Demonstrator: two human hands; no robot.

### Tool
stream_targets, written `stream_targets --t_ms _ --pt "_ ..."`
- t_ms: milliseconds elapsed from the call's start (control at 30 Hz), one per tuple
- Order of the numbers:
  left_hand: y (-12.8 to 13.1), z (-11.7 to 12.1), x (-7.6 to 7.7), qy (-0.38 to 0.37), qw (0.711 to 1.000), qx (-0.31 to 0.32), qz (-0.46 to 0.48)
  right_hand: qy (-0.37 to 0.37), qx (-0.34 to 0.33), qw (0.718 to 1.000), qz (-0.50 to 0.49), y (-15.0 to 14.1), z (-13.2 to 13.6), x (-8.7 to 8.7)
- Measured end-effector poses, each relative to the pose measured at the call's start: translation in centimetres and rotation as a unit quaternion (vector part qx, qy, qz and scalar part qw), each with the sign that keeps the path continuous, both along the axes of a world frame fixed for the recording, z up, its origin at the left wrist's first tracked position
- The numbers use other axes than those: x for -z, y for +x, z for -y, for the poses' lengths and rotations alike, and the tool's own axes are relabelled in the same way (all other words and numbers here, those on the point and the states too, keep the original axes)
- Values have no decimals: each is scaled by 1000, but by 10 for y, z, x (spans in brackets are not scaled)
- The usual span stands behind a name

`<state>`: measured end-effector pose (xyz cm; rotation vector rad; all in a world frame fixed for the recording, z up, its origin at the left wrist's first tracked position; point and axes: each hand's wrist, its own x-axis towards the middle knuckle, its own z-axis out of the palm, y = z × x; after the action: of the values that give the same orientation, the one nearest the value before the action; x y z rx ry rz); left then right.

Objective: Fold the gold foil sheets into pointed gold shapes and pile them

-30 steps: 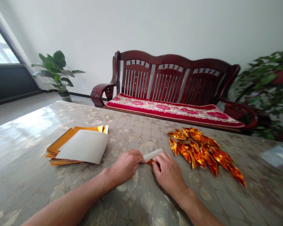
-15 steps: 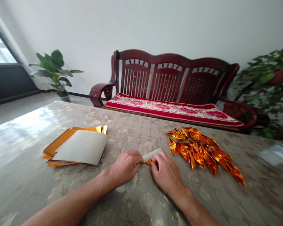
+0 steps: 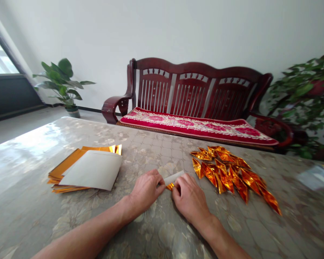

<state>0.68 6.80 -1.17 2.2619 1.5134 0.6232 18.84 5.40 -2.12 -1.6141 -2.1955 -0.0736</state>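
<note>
A partly folded sheet of gold foil paper [image 3: 174, 177] lies on the table between my hands, its white back up and a strip of gold showing at the near edge. My left hand [image 3: 148, 189] pinches its left end with curled fingers. At the other end, my right hand [image 3: 190, 196] is closed on the paper and hides part of it. Off to the left rests a stack of gold foil sheets [image 3: 67, 165], topped by a white-backed sheet [image 3: 93, 169]. Several folded gold foil shapes [image 3: 232, 172], pointed at the ends, lie grouped to the right.
The table [image 3: 140, 144] has a patterned, glossy cover. A clear plastic bag [image 3: 317, 177] lies at its right side. Beyond the far edge stands a dark red wooden bench [image 3: 189, 90] with a red floral cushion [image 3: 186, 123]. Potted plants [image 3: 62, 81] flank the bench.
My left hand has shifted slightly, its thumb and fingers now bent more over the paper's left end. My right hand stays nearly in place, and the piles are unchanged.
</note>
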Motion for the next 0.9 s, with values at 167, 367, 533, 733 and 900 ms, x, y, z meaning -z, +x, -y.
stream_targets --t_ms 167,367,533,733,900 --pt "1 -2 0 19 999 -13 -37 -3 -2 1000 -10 1 0 2" --pt "3 0 -6 17 997 -27 -68 -17 2 1000 -10 1 -2 3" --pt "7 0 -10 12 994 -43 -96 -11 -6 1000 -20 2 -1 2" --pt "8 0 -12 24 993 -43 -106 -25 -4 1000 -18 1 -1 1" --pt "9 1 -11 32 993 -46 -107 -40 7 999 -21 1 -2 1"
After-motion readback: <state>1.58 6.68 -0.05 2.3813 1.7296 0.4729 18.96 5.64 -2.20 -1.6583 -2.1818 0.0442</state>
